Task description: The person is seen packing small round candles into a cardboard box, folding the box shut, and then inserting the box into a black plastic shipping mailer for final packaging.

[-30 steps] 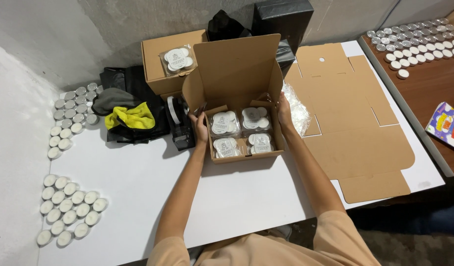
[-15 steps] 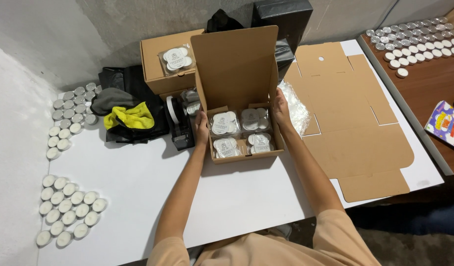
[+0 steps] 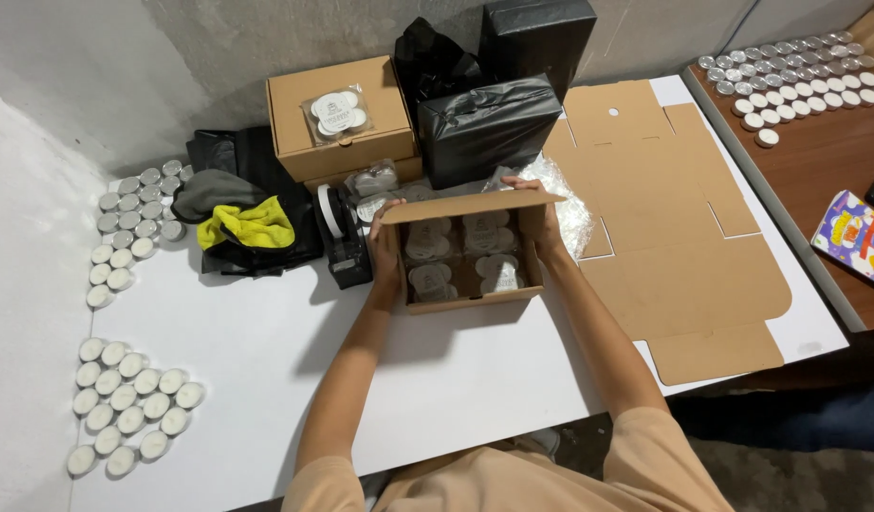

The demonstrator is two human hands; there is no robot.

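Both hands' grip holds the cardboard box (image 3: 470,284) lid (image 3: 470,205) half-lowered over four candle packs (image 3: 463,256).

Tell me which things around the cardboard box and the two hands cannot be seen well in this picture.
- Cardboard box, head view: its lowered lid shades the candle packs, so their details are unclear.
- Left hand and right hand: some fingertips are hidden behind the lid.
- Tape dispenser: partly hidden by the left hand.
- Colourful book: cut off by the right edge.
- Candles on the brown table: too small for detail.
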